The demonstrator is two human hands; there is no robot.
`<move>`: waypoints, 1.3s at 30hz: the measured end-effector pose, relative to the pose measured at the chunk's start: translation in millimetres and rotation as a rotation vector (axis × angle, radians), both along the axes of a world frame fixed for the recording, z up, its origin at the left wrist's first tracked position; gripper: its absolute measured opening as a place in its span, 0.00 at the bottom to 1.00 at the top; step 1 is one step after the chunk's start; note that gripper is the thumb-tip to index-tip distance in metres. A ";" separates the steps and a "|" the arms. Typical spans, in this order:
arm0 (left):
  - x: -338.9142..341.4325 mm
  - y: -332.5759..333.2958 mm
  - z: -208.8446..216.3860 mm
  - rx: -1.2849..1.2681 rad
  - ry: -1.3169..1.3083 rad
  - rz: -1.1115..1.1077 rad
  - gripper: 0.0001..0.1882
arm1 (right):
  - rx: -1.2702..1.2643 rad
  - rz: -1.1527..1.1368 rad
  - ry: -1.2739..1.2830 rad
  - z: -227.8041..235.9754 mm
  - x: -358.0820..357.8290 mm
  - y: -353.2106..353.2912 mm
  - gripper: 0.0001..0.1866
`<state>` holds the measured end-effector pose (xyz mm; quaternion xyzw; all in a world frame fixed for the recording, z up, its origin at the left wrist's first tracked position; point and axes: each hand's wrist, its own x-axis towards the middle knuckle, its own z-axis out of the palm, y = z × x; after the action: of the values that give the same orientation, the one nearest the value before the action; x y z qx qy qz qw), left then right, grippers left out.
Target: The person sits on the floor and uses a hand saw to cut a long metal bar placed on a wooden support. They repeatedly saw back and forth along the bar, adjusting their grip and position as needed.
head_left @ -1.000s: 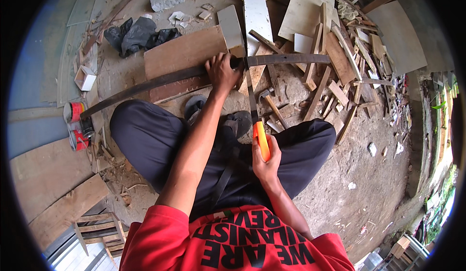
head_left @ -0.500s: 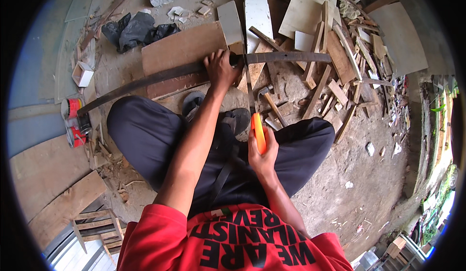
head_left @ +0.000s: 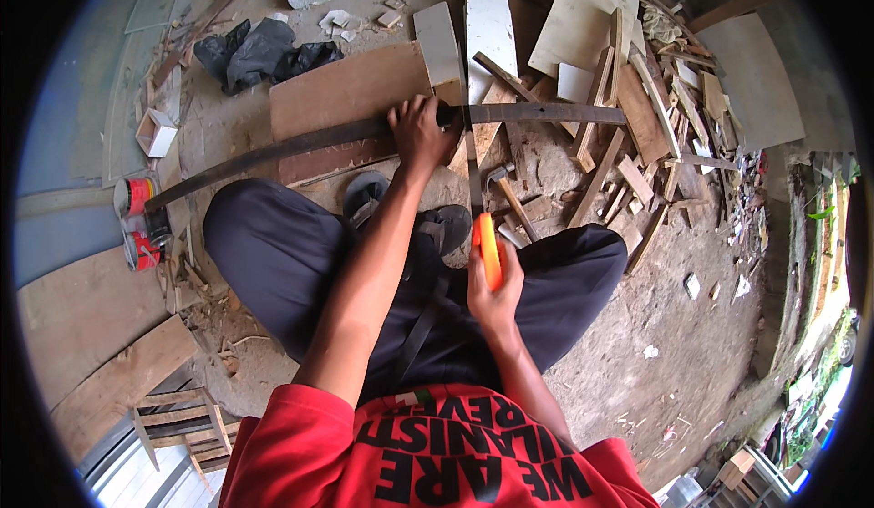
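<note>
Pressing down on a long, dark, curved strip of wood [head_left: 364, 132], the left hand [head_left: 421, 130] lies with its fingers closed over the strip's upper edge, about midway along it. The strip runs across the ground just beyond the person's knees, from near two red tins [head_left: 137, 221] at its left end to a heap of pale wood offcuts [head_left: 637, 98] at its right end. The right hand [head_left: 496, 294] is nearer the body than the strip, wrapped tight around the orange handle of a handsaw [head_left: 489, 248]. The saw's narrow grey blade reaches straight from that handle up to the strip and meets it just right of the left hand. A flat brown plywood board [head_left: 341, 98] lies under and behind the strip, left of the left hand. A hammer with a wooden shaft [head_left: 510, 198] rests on the dirt just on the near side of the strip, right of the blade. A pair of dark sandals [head_left: 401, 208] sits between the strip and the person's dark trousers. A crumpled black plastic bag [head_left: 259, 53] lies well beyond the strip, on its far left side.
</note>
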<state>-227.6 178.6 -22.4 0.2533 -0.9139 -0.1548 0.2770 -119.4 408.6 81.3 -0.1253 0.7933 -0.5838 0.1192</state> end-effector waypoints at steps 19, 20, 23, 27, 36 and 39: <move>3.7 5.0 2.8 0.002 0.003 0.008 0.19 | 0.026 0.013 -0.116 6.0 38.2 38.1 0.10; 2.4 4.6 3.5 0.000 0.014 0.018 0.20 | 0.018 0.013 -0.101 0.0 32.4 37.8 0.11; 1.2 3.0 4.8 0.011 -0.001 0.025 0.20 | -0.035 -0.008 -0.002 1.0 -2.3 0.8 0.10; -1.2 5.7 8.2 0.043 -0.055 0.009 0.20 | -0.020 -0.044 0.117 -13.2 -31.5 -28.9 0.10; 1.0 1.6 -2.0 -0.030 0.039 0.030 0.18 | -0.016 0.016 -0.026 6.7 8.6 15.8 0.09; -2.1 2.7 0.6 -0.011 0.037 0.008 0.18 | 0.033 -0.019 0.092 -6.1 -35.2 -25.3 0.09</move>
<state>-229.7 181.3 -21.7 0.2523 -0.9085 -0.1534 0.2958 -154.6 383.3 75.2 -0.1426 0.8085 -0.5654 0.0790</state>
